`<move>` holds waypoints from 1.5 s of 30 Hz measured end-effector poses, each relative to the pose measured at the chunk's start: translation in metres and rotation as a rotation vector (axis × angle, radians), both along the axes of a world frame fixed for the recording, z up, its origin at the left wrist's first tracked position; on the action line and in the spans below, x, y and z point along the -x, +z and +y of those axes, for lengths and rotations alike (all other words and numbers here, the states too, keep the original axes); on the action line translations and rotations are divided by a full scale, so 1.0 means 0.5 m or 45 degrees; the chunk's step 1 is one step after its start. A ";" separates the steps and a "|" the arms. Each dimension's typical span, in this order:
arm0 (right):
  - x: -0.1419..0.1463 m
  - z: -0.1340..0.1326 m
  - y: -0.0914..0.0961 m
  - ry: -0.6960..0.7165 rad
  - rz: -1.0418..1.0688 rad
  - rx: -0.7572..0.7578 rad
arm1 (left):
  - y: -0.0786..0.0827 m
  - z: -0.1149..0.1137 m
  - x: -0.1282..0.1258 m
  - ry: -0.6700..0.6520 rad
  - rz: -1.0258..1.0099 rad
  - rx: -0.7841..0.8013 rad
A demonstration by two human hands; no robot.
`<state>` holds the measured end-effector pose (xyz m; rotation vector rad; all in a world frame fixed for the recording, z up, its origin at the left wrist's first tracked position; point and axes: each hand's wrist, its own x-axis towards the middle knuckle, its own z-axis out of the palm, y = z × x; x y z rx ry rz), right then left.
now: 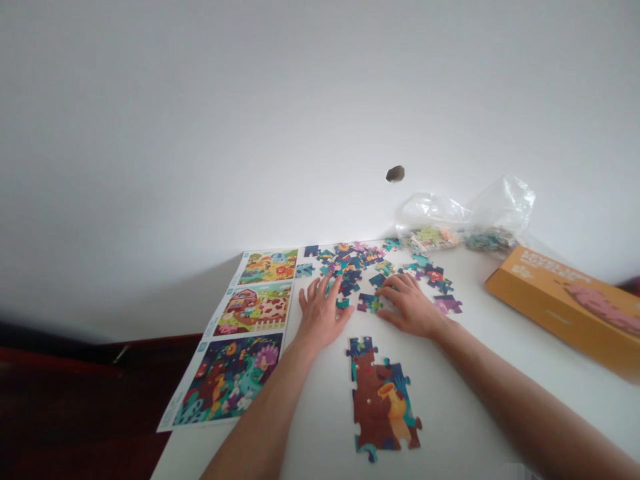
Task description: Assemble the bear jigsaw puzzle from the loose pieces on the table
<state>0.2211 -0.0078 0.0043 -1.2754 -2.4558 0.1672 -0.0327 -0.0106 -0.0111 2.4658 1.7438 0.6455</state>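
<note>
Loose jigsaw puzzle pieces (354, 280) lie scattered across the far part of the white table. My left hand (324, 312) rests at their near edge, fingers spread, its tips over a few pieces. To the right, my right hand (407, 307) reaches in with fingers apart, its fingertips close to a dark blue and green piece (369, 303); whether it touches that piece I cannot tell. A joined section of puzzle (383, 407), showing a brown bear with a yellow jar, lies flat between my forearms. A purple piece (448, 305) sits beyond my right wrist.
A picture sheet (215, 340) with three printed scenes lies along the table's left edge. Two clear plastic bags of pieces, a left bag (430, 237) and a right bag (493, 239), stand against the wall. An orange box (565, 310) occupies the right side.
</note>
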 end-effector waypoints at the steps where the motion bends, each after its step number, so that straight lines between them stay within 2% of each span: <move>1: 0.000 0.000 -0.001 -0.009 0.004 -0.011 | -0.004 0.002 0.002 0.048 0.001 0.006; 4: 0.002 -0.001 0.001 -0.009 0.015 -0.022 | -0.013 0.007 0.007 0.064 0.023 0.042; 8: 0.006 -0.003 0.002 0.049 -0.031 -0.001 | -0.010 0.004 0.007 -0.054 -0.012 0.048; 14: 0.006 -0.003 -0.009 0.098 -0.096 0.132 | 0.009 0.000 0.002 -0.226 -0.108 0.060; 17: 0.007 -0.003 -0.006 0.086 -0.066 0.113 | 0.009 0.002 0.001 -0.281 -0.129 0.032; 21: 0.009 -0.003 0.004 0.050 -0.010 0.027 | 0.000 0.005 0.001 -0.199 -0.110 -0.018; 25: 0.007 -0.001 0.004 0.032 -0.003 -0.018 | -0.006 0.005 0.003 -0.131 -0.064 0.023; 35: 0.016 -0.014 0.012 0.178 -0.095 0.135 | 0.012 0.004 0.005 -0.248 -0.230 0.083; 45: 0.007 -0.008 -0.001 0.000 -0.070 0.002 | -0.003 0.011 0.009 -0.059 -0.084 -0.031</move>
